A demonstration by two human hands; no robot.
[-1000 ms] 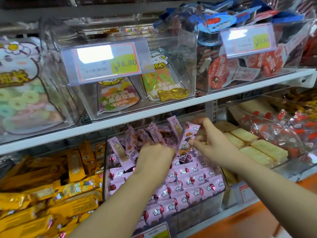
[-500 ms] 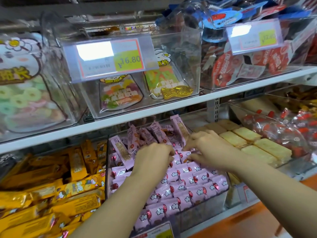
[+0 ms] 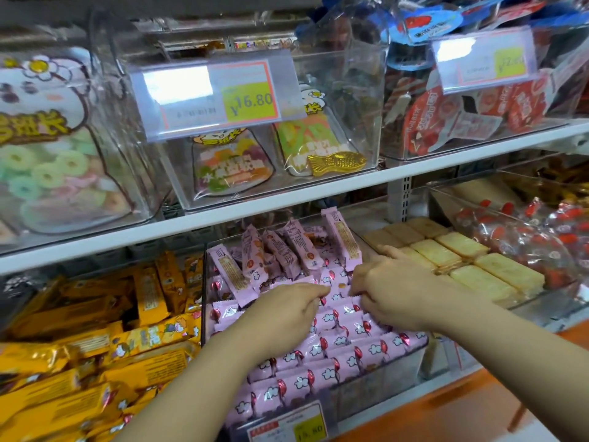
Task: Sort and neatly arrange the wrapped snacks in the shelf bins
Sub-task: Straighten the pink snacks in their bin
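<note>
A clear bin on the lower shelf holds pink wrapped snacks lying in neat overlapping rows. Behind the rows, several more pink snacks stand loose and tilted. Both my hands are inside this bin, just in front of the loose ones. My left hand has its fingers curled, and its fingertips pinch a pink pack at the top of the rows. My right hand faces it, fingers bent down and gripping the edge of a pink pack. The packs under my palms are hidden.
A bin of jumbled yellow bars sits to the left. Pale biscuits and red candies lie to the right. The white upper shelf hangs close overhead with clear gummy bins and a gold fish pack.
My right hand lowered the pink snack it held upright onto the rows. Both hands have closed in toward each other over the back row.
</note>
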